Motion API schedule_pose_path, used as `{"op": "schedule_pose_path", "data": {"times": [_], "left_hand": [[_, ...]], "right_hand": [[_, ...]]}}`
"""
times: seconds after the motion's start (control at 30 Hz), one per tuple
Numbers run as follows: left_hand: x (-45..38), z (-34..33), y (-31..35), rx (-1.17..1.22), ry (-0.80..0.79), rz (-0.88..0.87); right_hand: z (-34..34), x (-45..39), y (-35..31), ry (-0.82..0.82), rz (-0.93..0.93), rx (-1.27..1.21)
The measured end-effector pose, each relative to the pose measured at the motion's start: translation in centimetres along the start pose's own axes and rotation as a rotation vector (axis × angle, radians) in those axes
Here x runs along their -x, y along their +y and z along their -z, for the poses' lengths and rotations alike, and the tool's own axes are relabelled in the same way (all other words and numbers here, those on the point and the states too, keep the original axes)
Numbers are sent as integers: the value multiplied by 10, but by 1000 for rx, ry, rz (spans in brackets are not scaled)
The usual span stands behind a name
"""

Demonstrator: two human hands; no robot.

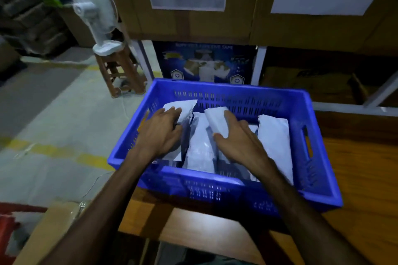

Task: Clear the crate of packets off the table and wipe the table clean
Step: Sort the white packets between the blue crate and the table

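On the near left corner of the wooden table [355, 168], a blue crate [314, 157] is being kept, with its left end overhanging the table edge above the floor [53, 125]. Inside it, white packets [275, 135] are being held upright or leaning in rows, probably because they are being steadied or sorted before the crate is carried off.

Both hands are being reached down into the crate from the near side. The left hand [159, 133] is being laid over the leftmost packet [183, 107], fingers nearly straight and spread; the fingertips are being pressed on its top edge, and whether the thumb is being hooked round it cannot be told. The right hand [239, 142] is being rested against a leaning packet [215, 120] near the middle, fingers straight and lightly splayed, so the packet is lying under and just ahead of the fingertips, touched but apparently not gripped.

Neither crate handle slot [307, 142] is being held, so lifting is judged not yet begun, and the wiping is judged still to be done. No cloth is being shown.

Beyond the crate, a white fan [94, 11] is being kept on a stool [120, 69], beside cardboard boxes [193, 23].
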State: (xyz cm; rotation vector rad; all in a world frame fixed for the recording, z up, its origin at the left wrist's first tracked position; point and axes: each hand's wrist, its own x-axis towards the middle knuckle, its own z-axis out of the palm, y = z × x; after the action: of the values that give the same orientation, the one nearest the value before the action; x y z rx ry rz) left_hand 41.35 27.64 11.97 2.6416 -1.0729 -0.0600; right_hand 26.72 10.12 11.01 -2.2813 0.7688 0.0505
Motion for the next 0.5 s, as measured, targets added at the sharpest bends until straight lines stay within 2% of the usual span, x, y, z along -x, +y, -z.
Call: {"op": "schedule_pose_path", "data": {"times": [0.33, 0.5], "left_hand": [[-41, -41, -55, -70, -434, 106], [-44, -51, -57, -171, -541, 62]], "right_hand": [[-52, -33, -53, 14, -106, 132], [-71, -41, -54, -16, -142, 172]]}}
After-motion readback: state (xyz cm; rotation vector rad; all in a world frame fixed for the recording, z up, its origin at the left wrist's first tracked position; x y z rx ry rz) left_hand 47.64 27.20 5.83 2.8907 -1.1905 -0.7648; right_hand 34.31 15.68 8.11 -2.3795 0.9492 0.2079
